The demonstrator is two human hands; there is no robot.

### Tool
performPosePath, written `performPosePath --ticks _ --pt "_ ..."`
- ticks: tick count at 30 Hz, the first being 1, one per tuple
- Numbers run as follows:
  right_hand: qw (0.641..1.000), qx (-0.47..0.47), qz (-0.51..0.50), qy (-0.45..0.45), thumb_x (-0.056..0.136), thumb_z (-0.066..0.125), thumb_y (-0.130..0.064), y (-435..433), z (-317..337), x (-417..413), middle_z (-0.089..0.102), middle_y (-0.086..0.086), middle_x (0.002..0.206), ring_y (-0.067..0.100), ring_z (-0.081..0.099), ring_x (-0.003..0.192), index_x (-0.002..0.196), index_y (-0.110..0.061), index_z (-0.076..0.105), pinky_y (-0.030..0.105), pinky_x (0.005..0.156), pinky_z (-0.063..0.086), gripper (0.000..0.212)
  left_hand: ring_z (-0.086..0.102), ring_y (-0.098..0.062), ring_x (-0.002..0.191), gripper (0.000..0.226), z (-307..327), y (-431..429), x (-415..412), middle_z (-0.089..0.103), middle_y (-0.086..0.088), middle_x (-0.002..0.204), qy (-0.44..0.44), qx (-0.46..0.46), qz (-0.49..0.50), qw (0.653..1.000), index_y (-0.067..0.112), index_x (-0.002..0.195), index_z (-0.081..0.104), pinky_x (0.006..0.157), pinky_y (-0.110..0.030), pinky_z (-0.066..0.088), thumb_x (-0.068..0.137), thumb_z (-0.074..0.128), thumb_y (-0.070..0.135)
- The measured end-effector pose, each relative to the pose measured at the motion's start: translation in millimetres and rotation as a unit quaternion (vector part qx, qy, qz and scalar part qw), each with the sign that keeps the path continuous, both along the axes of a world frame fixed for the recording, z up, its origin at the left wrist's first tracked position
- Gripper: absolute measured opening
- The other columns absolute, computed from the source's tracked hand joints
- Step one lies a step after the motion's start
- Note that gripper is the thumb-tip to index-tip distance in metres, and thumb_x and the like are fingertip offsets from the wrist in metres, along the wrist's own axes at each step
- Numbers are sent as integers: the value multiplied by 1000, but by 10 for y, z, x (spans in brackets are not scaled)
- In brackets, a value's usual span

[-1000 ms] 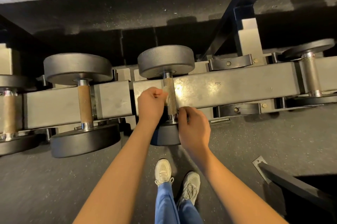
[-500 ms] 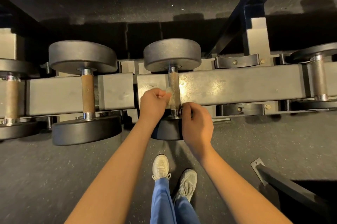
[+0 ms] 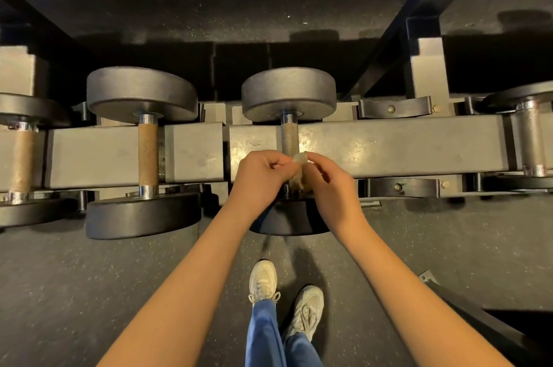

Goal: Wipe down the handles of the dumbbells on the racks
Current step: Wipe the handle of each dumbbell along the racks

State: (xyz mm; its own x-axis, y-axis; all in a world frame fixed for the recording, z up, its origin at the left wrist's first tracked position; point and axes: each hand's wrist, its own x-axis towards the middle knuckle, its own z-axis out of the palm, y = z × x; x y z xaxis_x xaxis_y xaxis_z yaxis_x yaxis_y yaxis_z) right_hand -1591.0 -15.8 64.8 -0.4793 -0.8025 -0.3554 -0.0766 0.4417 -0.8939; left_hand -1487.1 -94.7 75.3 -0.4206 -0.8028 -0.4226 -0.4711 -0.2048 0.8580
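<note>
Head view: dumbbell (image 3: 288, 94) is lying across the rack (image 3: 404, 151) beam, one plate beyond it, the other on the near side, partly hidden under the wrists. The far half of its handle (image 3: 289, 138) is showing bare. Over the handle's near end the left hand (image 3: 260, 178) and right hand (image 3: 329, 184) are meeting, fingers curled, both pinching a small pale wipe (image 3: 299, 167). The wipe is bunching against the handle; whether it wraps round, cannot tell. A second dumbbell (image 3: 140, 94) is sitting left of the first, untouched. White shoes (image 3: 263, 280) are standing on the floor on the dumbbell's near side.
</note>
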Motion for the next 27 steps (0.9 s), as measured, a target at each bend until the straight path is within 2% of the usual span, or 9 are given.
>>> performPosePath --ticks 4,6,8,10,11,13,17,21,27 --pt "994 -38 -33 -94 91 56 -3 -125 106 -106 62 10 71 8 55 58 96 -2 68 21 58 48 13 63 -11 76 10 74 -59 -15 71 -8 85 -4 -19 -19 1000 18 85 73 80 -27 54 86 67 10" --pt "993 -35 -78 -82 89 61 -2 -157 70 -137 63 9 70 5 56 57 90 -4 68 19 59 50 8 62 -3 85 19 121 -111 9 69 3 99 -21 -68 -27 997 15 106 70 86 -16 50 90 63 11" --pt "996 -13 -88 -6 86 65 -7 -176 -9 -150 64 6 68 11 58 63 82 -14 68 29 66 52 8 53 4 97 29 183 -208 50 59 7 113 -41 -197 -14 980 17 121 62 91 -5 40 93 58 10" --pt "998 27 -46 30 86 63 -8 -183 -67 -125 66 5 67 18 61 65 75 -13 68 33 70 52 12 44 -3 118 39 192 -348 63 49 -1 131 -58 -313 -14 948 13 133 52 103 -12 32 94 55 9" --pt "998 52 -14 43 87 62 -8 -180 -91 -105 68 6 69 20 64 67 75 -10 68 33 69 53 14 39 -7 126 42 175 -413 59 44 -3 138 -79 -329 -26 941 11 137 48 107 -15 28 95 53 11" --pt "994 84 21 67 88 63 -10 -188 -107 -84 69 7 71 22 66 69 76 -6 67 32 67 54 14 35 -12 134 44 123 -491 46 39 -2 145 -115 -316 -49 940 12 141 44 108 -18 23 97 51 14" --pt "993 86 -1 83 89 61 -13 -284 -90 -71 66 5 66 14 60 59 73 -4 66 22 57 49 19 36 -10 133 39 37 -526 68 42 1 144 -105 -304 -47 946 15 138 49 105 -16 24 98 48 16" --pt "989 60 -17 137 84 58 -5 -412 -106 -57 63 11 69 27 57 69 71 1 63 38 61 46 15 38 -6 131 38 52 -556 81 43 6 142 -86 -279 -36 956 18 135 52 102 -13 25 98 50 19" --pt "989 5 -49 140 83 60 -4 -468 -175 -83 62 18 68 33 56 68 71 5 64 39 62 46 16 35 -5 133 40 60 -522 76 42 9 142 -68 -256 -25 964 21 137 51 106 -19 28 97 52 20"
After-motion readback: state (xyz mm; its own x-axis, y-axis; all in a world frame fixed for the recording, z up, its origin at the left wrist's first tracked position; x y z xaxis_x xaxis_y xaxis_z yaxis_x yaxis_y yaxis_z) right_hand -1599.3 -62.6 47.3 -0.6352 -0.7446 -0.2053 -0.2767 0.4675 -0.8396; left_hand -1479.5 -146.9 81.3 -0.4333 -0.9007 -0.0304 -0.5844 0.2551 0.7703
